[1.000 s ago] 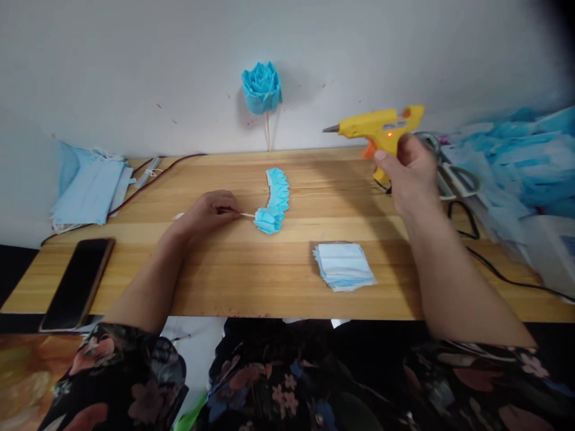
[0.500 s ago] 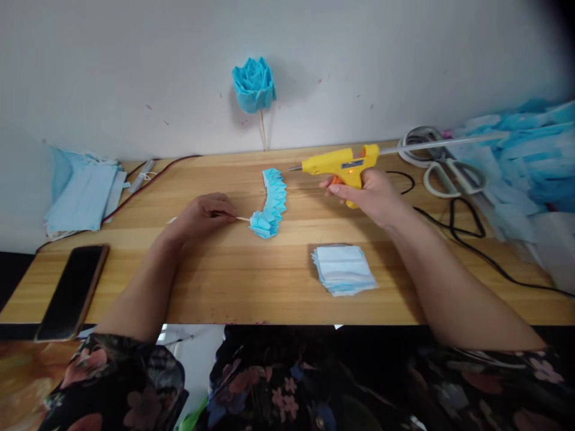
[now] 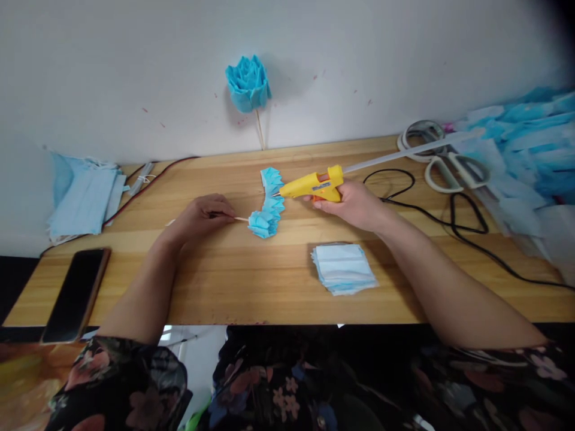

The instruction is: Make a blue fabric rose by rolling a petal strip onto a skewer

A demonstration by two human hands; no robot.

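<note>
My left hand (image 3: pixel 204 218) pinches a thin wooden stick (image 3: pixel 241 219) low over the table. Around the stick's far end is one end of a pleated light-blue strip (image 3: pixel 272 206), rolled into a small bud; the rest of the strip curves away across the wood. My right hand (image 3: pixel 353 203) is wrapped round the handle of a yellow glue gun (image 3: pixel 309 185). Its metal nozzle points left and is at the middle of the strip; whether it touches cannot be made out. A long translucent glue stick (image 3: pixel 404 152) sticks out of the gun's back.
A finished blue flower (image 3: pixel 248 84) on a stick leans at the wall. A stack of pale squares (image 3: pixel 344 268) lies near the front. Face masks (image 3: pixel 83 194) and a phone (image 3: pixel 76 294) are at left; scissors (image 3: pixel 456 170), a black cord (image 3: pixel 498 257) and blue pieces (image 3: pixel 534 143) at right.
My right hand has brought the glue gun left and down, from beside the strip to over its middle. My left hand and the stick have hardly moved.
</note>
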